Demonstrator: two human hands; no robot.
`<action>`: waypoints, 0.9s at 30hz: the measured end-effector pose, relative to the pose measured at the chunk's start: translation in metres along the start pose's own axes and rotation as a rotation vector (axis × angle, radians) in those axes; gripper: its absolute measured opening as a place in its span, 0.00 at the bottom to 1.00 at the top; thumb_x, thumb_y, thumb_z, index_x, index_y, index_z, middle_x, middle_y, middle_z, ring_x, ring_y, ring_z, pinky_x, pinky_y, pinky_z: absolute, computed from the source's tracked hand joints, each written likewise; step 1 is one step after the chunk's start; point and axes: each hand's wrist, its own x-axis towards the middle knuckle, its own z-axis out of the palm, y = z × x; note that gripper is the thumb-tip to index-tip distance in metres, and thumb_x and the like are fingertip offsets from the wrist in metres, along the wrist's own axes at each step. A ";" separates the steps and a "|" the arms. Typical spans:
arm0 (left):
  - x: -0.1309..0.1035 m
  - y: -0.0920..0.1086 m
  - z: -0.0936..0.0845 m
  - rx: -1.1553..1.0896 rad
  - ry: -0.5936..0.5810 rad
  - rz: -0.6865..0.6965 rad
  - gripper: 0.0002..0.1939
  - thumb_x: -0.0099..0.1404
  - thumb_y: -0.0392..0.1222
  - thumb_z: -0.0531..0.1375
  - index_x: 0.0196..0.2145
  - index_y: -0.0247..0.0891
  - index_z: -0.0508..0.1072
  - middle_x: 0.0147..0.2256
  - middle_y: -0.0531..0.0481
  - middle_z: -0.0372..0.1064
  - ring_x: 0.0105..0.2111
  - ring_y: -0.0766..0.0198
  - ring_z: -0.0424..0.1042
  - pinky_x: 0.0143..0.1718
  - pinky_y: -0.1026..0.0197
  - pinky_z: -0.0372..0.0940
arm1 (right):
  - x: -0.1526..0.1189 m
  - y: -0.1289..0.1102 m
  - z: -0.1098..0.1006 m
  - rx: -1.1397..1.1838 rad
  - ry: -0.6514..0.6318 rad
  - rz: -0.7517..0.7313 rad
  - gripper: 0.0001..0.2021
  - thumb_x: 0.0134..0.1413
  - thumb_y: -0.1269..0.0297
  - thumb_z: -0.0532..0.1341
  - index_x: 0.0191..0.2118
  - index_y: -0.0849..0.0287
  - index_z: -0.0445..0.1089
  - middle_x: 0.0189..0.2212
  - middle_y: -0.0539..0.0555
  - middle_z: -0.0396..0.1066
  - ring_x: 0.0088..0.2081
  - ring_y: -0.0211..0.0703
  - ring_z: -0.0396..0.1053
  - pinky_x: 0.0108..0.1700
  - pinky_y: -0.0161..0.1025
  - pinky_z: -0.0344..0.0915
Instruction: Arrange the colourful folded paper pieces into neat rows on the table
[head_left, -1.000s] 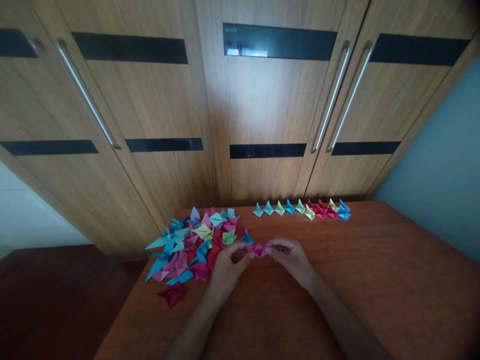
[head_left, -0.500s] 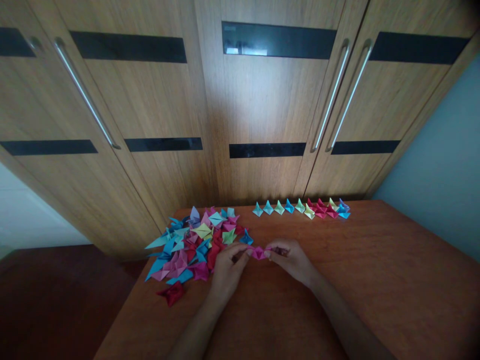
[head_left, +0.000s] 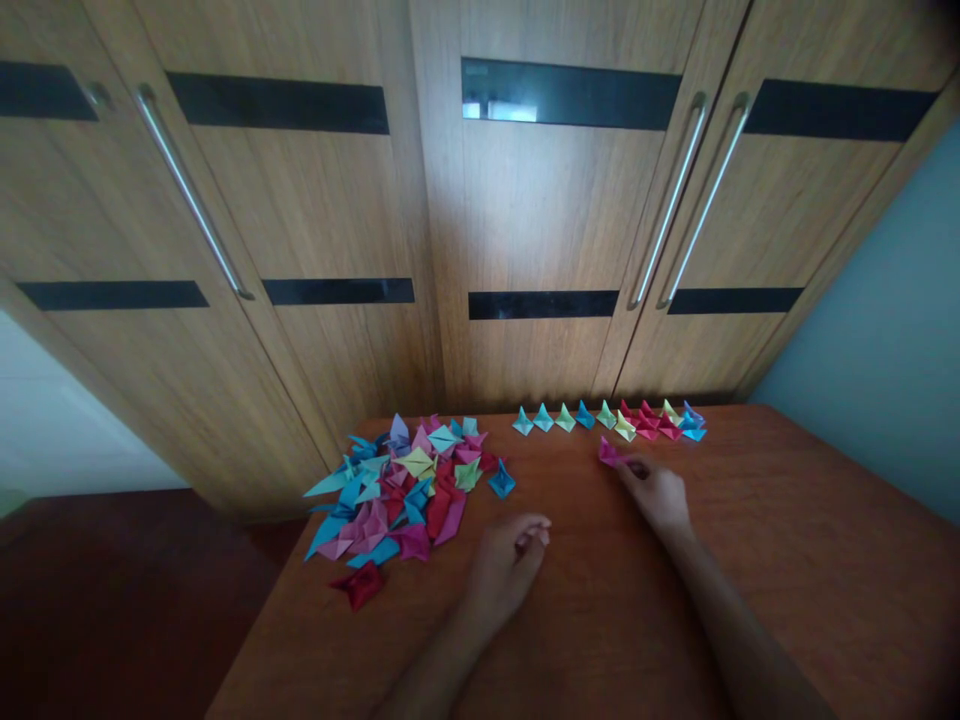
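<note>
Between the thumb and fingers of my right hand (head_left: 658, 497) is a magenta folded paper piece (head_left: 609, 453), just in front of a row of small folded paper boats (head_left: 565, 418) in blue, green, yellow and red. My left hand (head_left: 510, 565) rests over the table with its fingers curled together and nothing seen in them. To its left lies a loose heap of coloured folded papers (head_left: 416, 463). A single blue piece (head_left: 502, 480) sits at the heap's right edge, and a dark red piece (head_left: 360, 586) lies in front of it.
The brown wooden table (head_left: 787, 540) extends to the right of my right arm. Behind it stand wooden cabinet doors (head_left: 540, 220) with long metal handles (head_left: 671, 200). A pale blue wall (head_left: 885, 300) is at the right.
My left hand has let go of the magenta piece. My right hand has carried it away to the right and back toward the row. The view has shifted slightly.
</note>
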 end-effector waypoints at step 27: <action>-0.004 0.000 0.002 0.172 -0.108 0.033 0.13 0.63 0.41 0.52 0.41 0.43 0.74 0.34 0.52 0.74 0.32 0.64 0.70 0.35 0.64 0.63 | 0.046 -0.022 0.026 -0.518 -0.129 0.168 0.19 0.57 0.52 0.50 0.44 0.55 0.70 0.39 0.62 0.71 0.42 0.54 0.70 0.39 0.44 0.64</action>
